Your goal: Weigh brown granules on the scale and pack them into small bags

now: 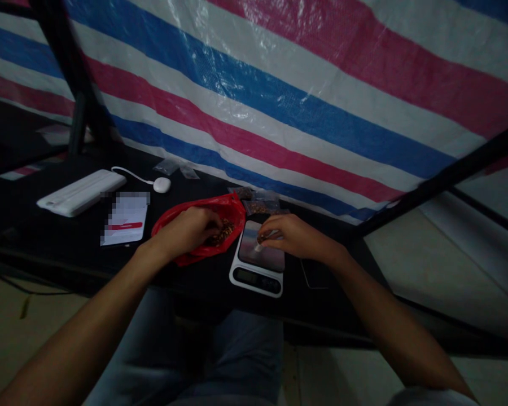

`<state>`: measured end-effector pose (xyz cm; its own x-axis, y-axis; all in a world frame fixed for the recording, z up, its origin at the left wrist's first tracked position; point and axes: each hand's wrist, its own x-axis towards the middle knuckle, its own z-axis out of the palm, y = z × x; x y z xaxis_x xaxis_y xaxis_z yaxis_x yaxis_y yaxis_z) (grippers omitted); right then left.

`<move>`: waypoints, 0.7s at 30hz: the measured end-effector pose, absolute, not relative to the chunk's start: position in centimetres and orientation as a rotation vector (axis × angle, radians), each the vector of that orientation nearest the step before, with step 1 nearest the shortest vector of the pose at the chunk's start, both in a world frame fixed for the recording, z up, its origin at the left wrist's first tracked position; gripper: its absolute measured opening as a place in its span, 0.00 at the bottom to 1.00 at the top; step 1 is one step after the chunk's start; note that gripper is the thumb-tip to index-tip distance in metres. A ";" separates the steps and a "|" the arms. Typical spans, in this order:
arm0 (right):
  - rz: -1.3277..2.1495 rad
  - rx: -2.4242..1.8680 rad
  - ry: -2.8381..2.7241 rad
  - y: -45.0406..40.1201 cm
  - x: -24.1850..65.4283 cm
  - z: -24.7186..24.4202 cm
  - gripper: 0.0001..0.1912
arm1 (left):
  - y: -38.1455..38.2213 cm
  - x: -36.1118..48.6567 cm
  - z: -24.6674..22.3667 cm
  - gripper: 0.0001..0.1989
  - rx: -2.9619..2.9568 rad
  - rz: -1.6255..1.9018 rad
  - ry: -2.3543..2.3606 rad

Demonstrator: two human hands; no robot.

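My left hand (196, 227) reaches into an open red plastic bag (186, 259), its fingers bent and pressed together at a heap of small brass-coloured pieces (226, 231). What those fingertips grip is hidden. Over the metal plate of a white kitchen scale (256, 281), my right hand (294, 234) pinches a small clear plastic bag (260, 243), with dark brownish bits visible near the fingertips. The scale's display cannot be read. Behind the scale lie several small clear bags (260, 207) filled with similar pieces.
On the left of the black table (195, 276) are a phone (127, 220), a white power bank-like block (82, 192) and a cable with a round white puck (161, 184). Flat clear bags (167, 166) lie farther back. A striped tarp (258, 113) hangs behind.
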<state>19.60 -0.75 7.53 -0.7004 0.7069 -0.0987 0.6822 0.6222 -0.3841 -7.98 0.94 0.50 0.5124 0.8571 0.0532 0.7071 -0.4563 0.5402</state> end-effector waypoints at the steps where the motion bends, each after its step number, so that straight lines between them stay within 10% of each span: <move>1: 0.618 -1.176 -2.767 -0.8 19.7 7.5 0.06 | 0.8 -7.6 0.8 0.13 2.297 0.480 1.238; 21: 0.980 -1.245 -2.091 -1.7 22.6 2.6 0.11 | -0.7 0.7 2.4 0.11 2.364 0.630 0.942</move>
<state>22.58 -1.65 2.55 -0.4476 0.8920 0.0638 0.5218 0.3185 -0.7914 0.74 -0.72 2.38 0.6509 0.7248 0.2258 0.4860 -0.6264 0.6095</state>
